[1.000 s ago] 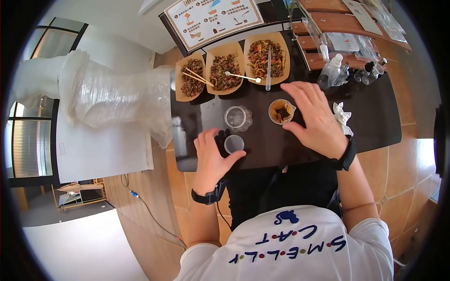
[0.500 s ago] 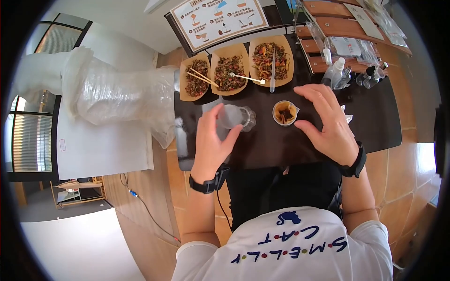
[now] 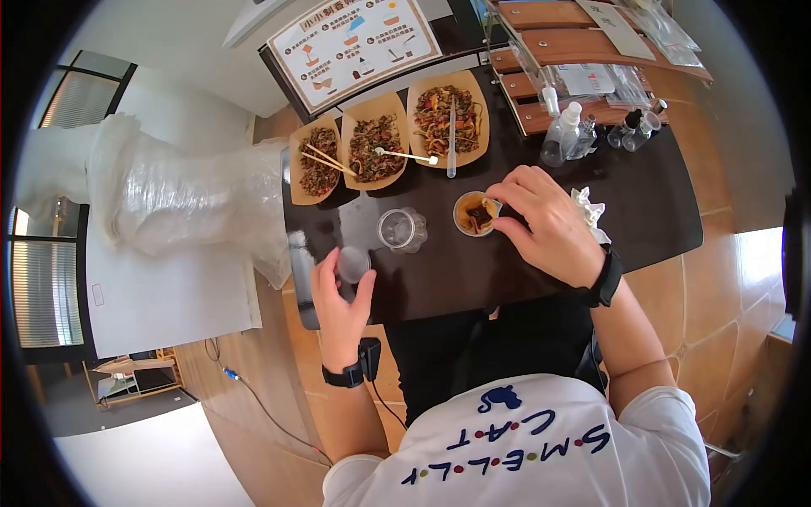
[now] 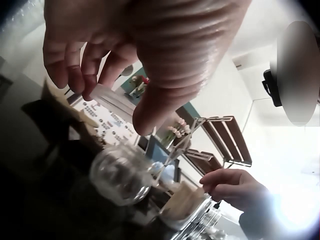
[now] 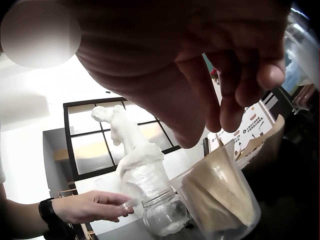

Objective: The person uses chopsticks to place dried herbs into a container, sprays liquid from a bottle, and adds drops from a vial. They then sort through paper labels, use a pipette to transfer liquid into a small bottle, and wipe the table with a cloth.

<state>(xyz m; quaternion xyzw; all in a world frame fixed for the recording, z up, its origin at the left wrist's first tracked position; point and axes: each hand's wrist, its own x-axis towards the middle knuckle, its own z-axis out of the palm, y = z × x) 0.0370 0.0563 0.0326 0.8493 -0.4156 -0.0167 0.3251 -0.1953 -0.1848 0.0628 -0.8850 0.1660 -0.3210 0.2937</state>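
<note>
My left hand [image 3: 340, 304] pinches a round translucent lid [image 3: 353, 264] by its edges, above the table's front left. In the left wrist view, the lid [image 4: 112, 101] appears nearly edge-on between thumb and fingers. Just beyond it stands a clear ribbed jar [image 3: 402, 230], open at the top. My right hand [image 3: 549, 224] has its fingertips right at the right rim of a small clear cup [image 3: 473, 215]. The cup has a tan paper liner [image 5: 217, 192], with something dark inside. In the right wrist view, thumb and fingers hang apart over the liner's top edge.
Three paper trays [image 3: 369, 139] of dried plant mix stand at the back, with wooden sticks [image 3: 328, 159], a white spoon [image 3: 407, 155] and a plastic dropper [image 3: 452, 135]. Several bottles [image 3: 564, 135] stand back right beneath a wooden rack [image 3: 574, 42]. A crumpled tissue [image 3: 589, 211] lies beside my right wrist.
My left hand has carried the lid from over the jar toward the front left. My right hand's fingertips have come in to the cup's rim and closer together. The head view has shifted.
</note>
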